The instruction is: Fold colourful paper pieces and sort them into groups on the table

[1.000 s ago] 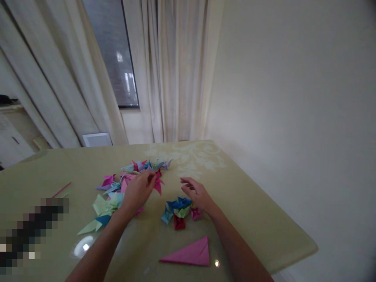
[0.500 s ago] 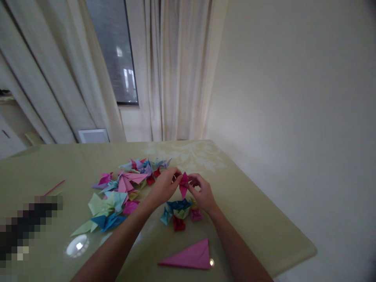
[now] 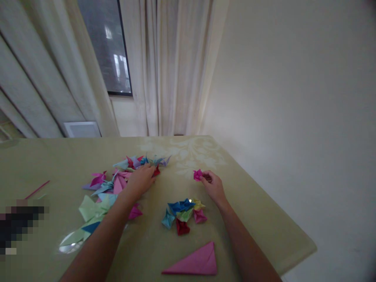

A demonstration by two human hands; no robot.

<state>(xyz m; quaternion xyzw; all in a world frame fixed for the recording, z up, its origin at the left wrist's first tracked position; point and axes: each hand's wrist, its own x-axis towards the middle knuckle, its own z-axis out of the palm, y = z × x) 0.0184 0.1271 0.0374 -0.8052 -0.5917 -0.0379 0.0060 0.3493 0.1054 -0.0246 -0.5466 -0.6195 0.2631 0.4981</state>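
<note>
A small magenta folded paper flower is pinched between the fingertips of my right hand, above the table's right half. My left hand lies over a loose pile of folded paper pieces, its fingers stretched out among them beside a red folded piece. Its fingertips are partly hidden, and nothing shows in its grasp. Between my forearms sits a cluster of small folded pieces: blue, light blue, dark red, pink, green and yellow. Nearer me lies a flat pink paper triangle.
The pile at left also holds pale green pieces, a magenta piece and pink ones. A thin pink stick lies farther left, near a blurred-out dark patch. The table ends at a white wall on the right; curtains hang behind.
Both hands were together on the magenta flower. My left hand has let go and moved left to the pile; my right hand has moved right, keeping the flower. The view has shifted slightly.
</note>
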